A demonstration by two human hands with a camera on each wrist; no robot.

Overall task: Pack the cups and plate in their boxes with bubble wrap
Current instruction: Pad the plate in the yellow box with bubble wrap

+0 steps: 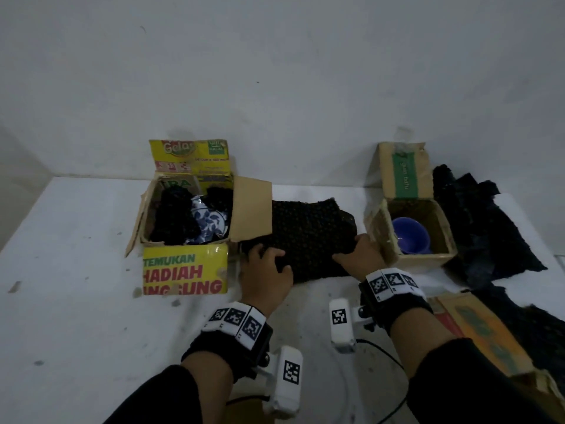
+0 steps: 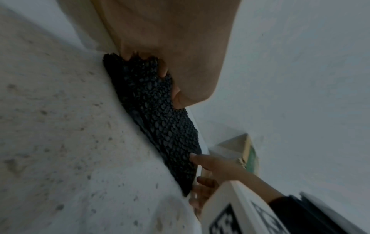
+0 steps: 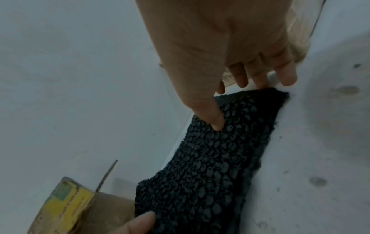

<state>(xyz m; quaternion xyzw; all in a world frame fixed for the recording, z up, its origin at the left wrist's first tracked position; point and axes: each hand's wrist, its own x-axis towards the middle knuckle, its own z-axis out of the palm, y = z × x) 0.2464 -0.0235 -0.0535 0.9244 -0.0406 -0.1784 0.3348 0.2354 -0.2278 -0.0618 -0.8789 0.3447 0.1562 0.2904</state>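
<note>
A black bubble wrap sheet [image 1: 308, 237] lies on the white table between two open boxes. My left hand [image 1: 267, 260] grips its near left corner, fingers curled into the wrap [image 2: 156, 120]. My right hand [image 1: 351, 252] pinches the near right corner: its thumb [image 3: 217, 121] presses on top of the wrap [image 3: 200, 174], with the other fingers at the edge. The yellow box [image 1: 183, 270] on the left holds a blue-and-white patterned dish [image 1: 208, 221] among black wrap. The small brown box [image 1: 443, 237] on the right holds a blue cup [image 1: 411, 235].
More black bubble wrap [image 1: 489, 234] is piled right of the small box and runs toward the near right corner. A flattened cardboard box [image 1: 483, 328] lies at the near right. The yellow box's brown side flap [image 1: 252, 206] overhangs the sheet's left end. A wall stands close behind.
</note>
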